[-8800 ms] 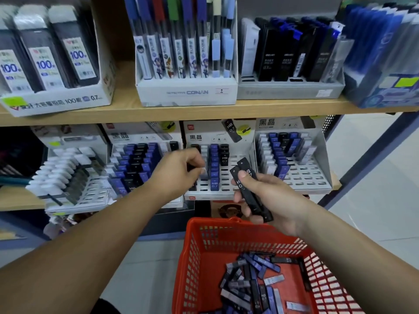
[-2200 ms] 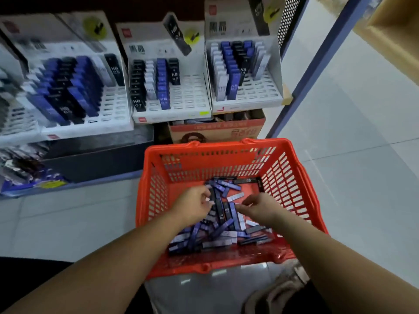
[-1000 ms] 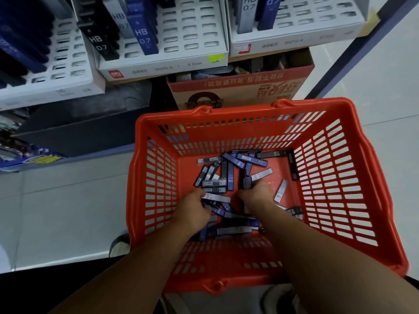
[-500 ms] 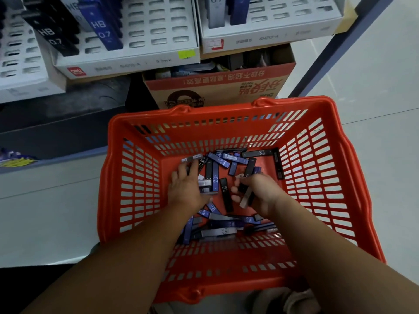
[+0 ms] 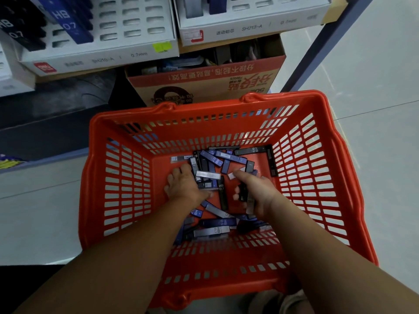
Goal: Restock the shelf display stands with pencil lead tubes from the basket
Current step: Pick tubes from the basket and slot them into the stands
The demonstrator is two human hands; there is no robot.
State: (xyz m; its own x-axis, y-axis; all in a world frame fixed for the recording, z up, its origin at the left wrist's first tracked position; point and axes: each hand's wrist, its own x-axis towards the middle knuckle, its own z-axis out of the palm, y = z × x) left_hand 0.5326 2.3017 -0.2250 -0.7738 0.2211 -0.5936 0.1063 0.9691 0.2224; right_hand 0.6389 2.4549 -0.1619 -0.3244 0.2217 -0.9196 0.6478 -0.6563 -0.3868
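Now your right hand [image 5: 255, 197], clutching several slim dark pencil lead tubes [image 5: 243, 191], has uncurled its index finger toward another. Your left hand [image 5: 183, 189] lies spread flat on the pile [image 5: 213, 231] in the orange slotted plastic basket [image 5: 118, 177], mid-frame. You're still gathering.

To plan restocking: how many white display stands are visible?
3: a stand cut off at far left, the SH210-A stand in the middle, the SH213-A stand at right. More may lie outside the frame.

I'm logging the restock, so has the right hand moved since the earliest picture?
Yes. The right hand went from up in front of the display stands down into the basket, where it now grips a few lead tubes.
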